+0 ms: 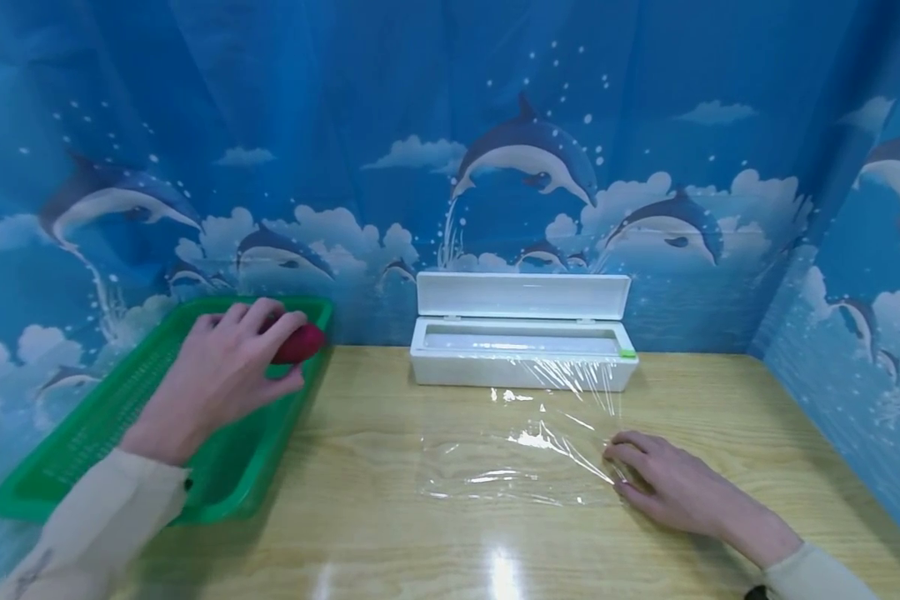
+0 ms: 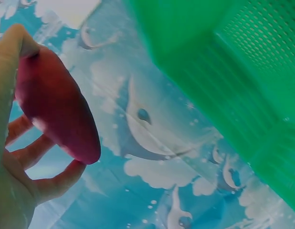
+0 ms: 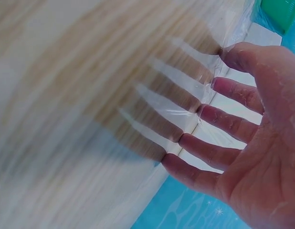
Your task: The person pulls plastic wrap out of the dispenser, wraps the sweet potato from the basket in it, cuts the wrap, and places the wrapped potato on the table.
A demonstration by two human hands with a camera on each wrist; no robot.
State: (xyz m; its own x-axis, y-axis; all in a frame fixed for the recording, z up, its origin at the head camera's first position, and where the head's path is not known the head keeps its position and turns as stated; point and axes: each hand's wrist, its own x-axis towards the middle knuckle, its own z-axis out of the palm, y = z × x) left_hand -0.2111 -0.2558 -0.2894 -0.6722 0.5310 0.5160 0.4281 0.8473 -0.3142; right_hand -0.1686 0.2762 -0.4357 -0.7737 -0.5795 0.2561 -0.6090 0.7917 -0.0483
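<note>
My left hand (image 1: 228,367) grips a reddish-purple sweet potato (image 1: 300,343) over the right rim of the green basket (image 1: 258,467). In the left wrist view the sweet potato (image 2: 59,105) tapers at its lower end, with thumb and fingers around it. A sheet of clear plastic wrap (image 1: 487,467) lies on the table, drawn from the white dispenser box (image 1: 525,372), whose lid stands up. My right hand (image 1: 671,483) rests its fingertips at the sheet's right edge, where creases converge. The right wrist view shows those fingers spread, tips pressed against wrap and tabletop.
The wooden table (image 1: 360,533) ends at a blue dolphin-print backdrop (image 1: 390,125) behind and to the right. A small green piece (image 1: 627,353) sits on the box's right end. Light glares off the table's front.
</note>
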